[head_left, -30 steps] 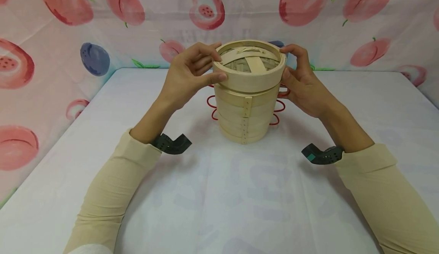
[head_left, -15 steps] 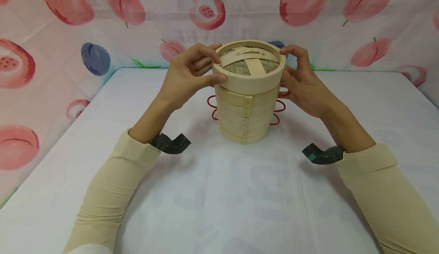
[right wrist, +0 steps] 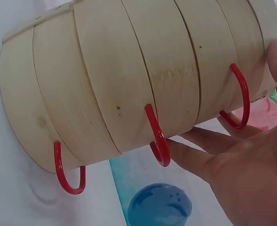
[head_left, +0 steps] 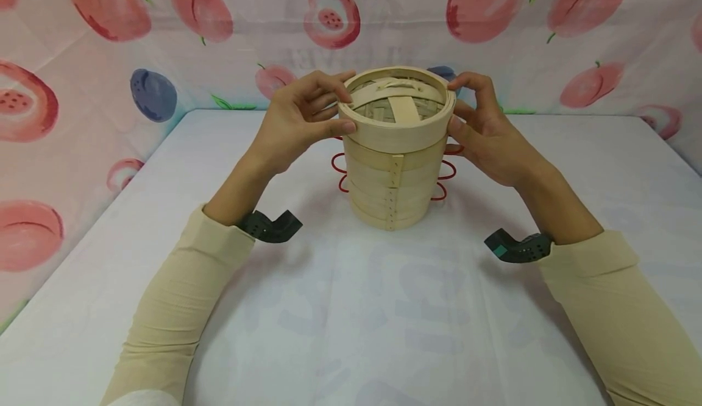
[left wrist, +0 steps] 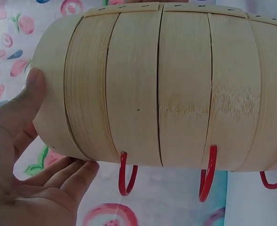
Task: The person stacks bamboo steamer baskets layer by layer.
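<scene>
A round bamboo steamer (head_left: 367, 195) of stacked tiers stands upright on the table. Its woven lid (head_left: 397, 136) sits on top, with crossed bamboo strips and a raised rim. My left hand (head_left: 298, 119) grips the lid's left side, thumb on the outer band and index finger over the rim. On the opposite side, my right hand (head_left: 488, 138) holds the lid, thumb against the band and index fingertip at the top edge. Red loop handles stick out from both sides of the tiers, such as this loop handle (left wrist: 124, 176) and this other loop handle (right wrist: 65, 176) in the wrist views.
A white cloth covers the table (head_left: 351, 320). Behind it hangs a fruit-printed backdrop (head_left: 395, 22), close past the steamer. Dark wrist-worn devices sit at the left cuff (head_left: 269, 226) and right cuff (head_left: 518, 246).
The lid has shifted slightly left and down, its front band sitting closer over the top tier. Both hands keep their hold and moved a little with it. The tiers stayed put.
</scene>
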